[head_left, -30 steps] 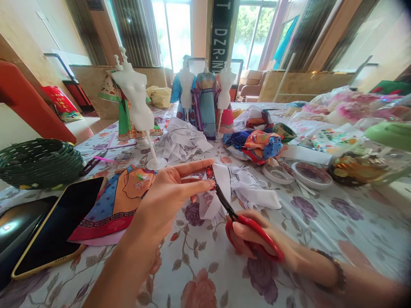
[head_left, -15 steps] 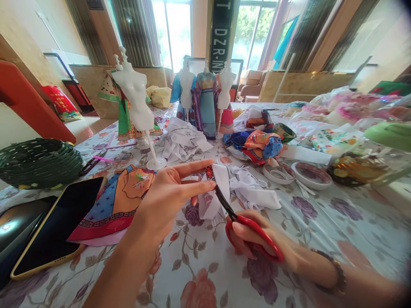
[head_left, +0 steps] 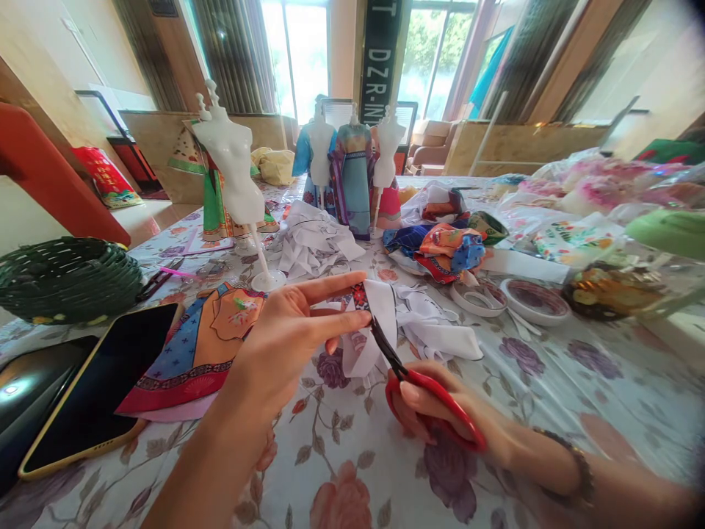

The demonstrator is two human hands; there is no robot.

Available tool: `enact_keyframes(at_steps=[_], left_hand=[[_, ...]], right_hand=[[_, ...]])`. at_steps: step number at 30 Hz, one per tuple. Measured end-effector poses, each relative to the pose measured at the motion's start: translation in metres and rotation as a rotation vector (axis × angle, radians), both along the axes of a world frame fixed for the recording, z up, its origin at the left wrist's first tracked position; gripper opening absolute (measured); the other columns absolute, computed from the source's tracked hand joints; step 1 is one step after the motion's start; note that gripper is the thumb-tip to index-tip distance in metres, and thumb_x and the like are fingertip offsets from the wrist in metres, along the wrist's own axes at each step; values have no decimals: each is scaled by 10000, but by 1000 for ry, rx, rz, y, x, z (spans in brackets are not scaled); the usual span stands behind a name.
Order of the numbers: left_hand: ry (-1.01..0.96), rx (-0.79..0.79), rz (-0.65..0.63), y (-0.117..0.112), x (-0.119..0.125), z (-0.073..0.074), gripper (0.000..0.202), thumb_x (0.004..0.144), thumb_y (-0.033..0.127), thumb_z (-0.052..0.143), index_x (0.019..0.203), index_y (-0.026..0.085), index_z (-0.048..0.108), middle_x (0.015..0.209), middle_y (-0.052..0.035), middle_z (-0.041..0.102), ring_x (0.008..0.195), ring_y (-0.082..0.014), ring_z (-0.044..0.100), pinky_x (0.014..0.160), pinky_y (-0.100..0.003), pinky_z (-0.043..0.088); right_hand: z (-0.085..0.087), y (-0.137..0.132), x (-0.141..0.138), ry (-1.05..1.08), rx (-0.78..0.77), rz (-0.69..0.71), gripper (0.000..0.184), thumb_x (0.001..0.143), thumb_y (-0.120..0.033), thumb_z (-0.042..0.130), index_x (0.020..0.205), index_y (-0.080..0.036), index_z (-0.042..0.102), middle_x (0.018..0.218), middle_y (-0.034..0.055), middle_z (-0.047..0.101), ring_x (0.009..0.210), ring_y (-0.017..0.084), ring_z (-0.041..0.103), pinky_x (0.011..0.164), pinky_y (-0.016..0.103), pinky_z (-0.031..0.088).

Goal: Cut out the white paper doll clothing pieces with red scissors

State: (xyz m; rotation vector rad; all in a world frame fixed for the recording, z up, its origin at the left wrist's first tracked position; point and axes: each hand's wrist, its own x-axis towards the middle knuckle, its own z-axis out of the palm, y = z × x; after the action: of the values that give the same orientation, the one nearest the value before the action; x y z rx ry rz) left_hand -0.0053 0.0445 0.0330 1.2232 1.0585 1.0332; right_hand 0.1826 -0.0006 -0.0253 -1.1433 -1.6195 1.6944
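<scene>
My left hand (head_left: 300,319) is closed on a piece of fabric (head_left: 381,300), pinching it between the fingers; a red and black patterned band shows beside its white part. Red-handled scissors (head_left: 449,408) are in my right hand (head_left: 468,411), with fingers through the loops. Their dark blades lie against the fabric just by my left fingertips. How far the blades are apart is hard to make out. Behind my left wrist lies a colourful printed cloth piece (head_left: 203,345) in blue, orange and red. White fabric scraps (head_left: 440,330) rest just beyond the scissors.
A phone (head_left: 104,389) and a dark green woven basket (head_left: 66,279) are at the left. A white mini mannequin (head_left: 234,165) stands behind a heap of white scraps (head_left: 316,239). Tape rolls (head_left: 535,301) and bundled printed cloth (head_left: 446,246) lie at the right on the floral tablecloth (head_left: 330,470).
The scissors have shifted very slightly against the fabric, and the white part of the fabric has swung a little. My left hand keeps its hold in nearly the same place.
</scene>
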Motion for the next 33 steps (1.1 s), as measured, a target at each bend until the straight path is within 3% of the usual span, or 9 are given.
enact_keyframes(at_steps=[15,23,33], left_hand=[[-2,7,-23,0,0,1,380,632,214,820,1004,279,779,659,-1,657,529,-62,441,430,-156,305],[-10,13,-21,1,1,1,365,636,205,818,992,279,783,643,6,651,510,-47,407,426,-150,291],[-35,-3,-23,0,0,2,376,635,184,814,1001,263,781,639,-2,661,515,-46,406,420,-143,291]], right_hand=[[0,-2,1,-3,-51,0,646,681,-855,479,543,-226,424,534,-10,420,545,156,380,548,313,281],[-5,-1,4,2,0,45,662,707,-853,457,525,-217,434,536,-9,432,543,152,398,573,324,303],[-9,-3,4,27,-33,-15,644,681,-849,497,541,-223,439,531,-26,402,552,157,382,603,338,306]])
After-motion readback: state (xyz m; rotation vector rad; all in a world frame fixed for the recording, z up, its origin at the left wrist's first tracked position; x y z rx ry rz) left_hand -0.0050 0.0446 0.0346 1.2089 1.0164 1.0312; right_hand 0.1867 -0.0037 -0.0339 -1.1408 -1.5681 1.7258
